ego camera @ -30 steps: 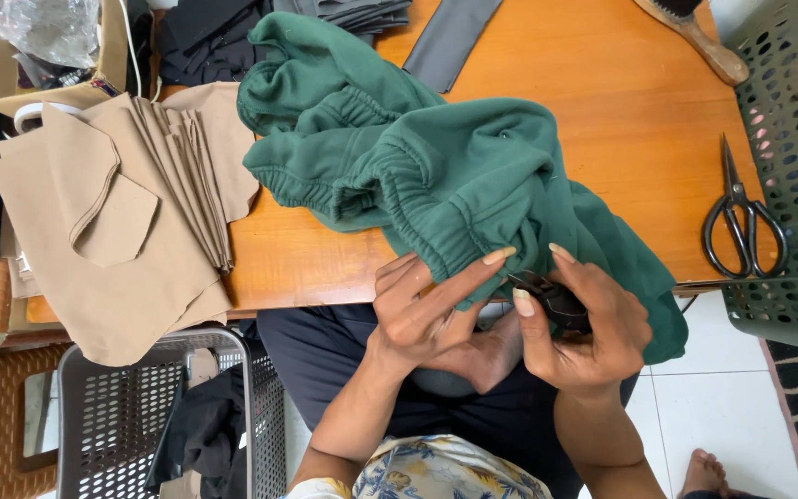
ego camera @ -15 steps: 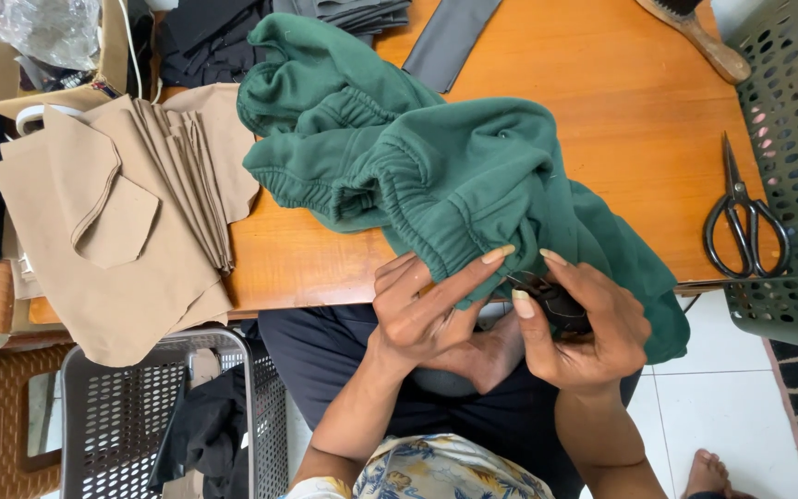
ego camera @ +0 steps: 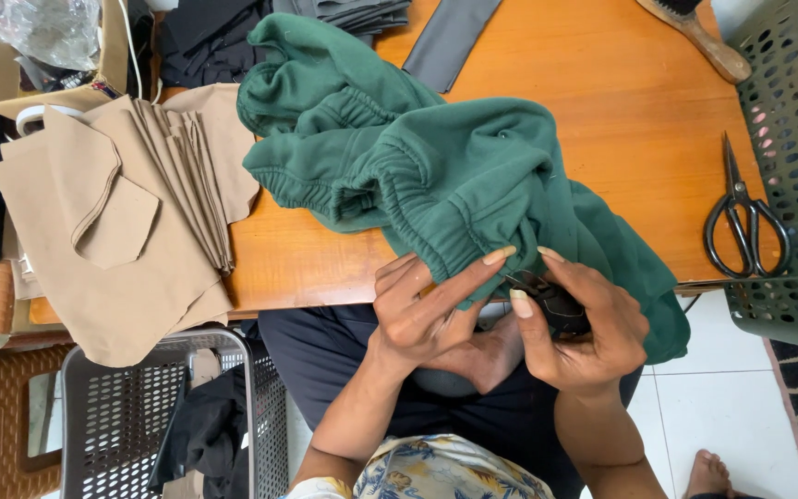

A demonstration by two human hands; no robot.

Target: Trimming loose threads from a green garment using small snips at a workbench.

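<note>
While the green sweatpants lie bunched across the near half of the wooden desk, we have one gathered elastic hem pulled over the desk's front edge toward our lap. Our left hand is closed on that hem, pinching the ribbed fabric between thumb and extended fingers. Our right hand grips a small black thread snipper, its tip right at the pinched fabric. We judge the trimming to be under way on this one hem; the rest of the garment is heaped, so we cannot tell which other parts are finished.

Left of the sweatpants, a stack of tan cut fabric pieces overhangs the desk edge, with a cardboard box of clear plastic behind it. Dark folded cloth sits at the far edge. A wooden-handled brush lies at the far right, and black scissors rest near the right edge, untouched, just beside a green perforated basket. Below the desk to our left stands a grey basket holding dark garments.
</note>
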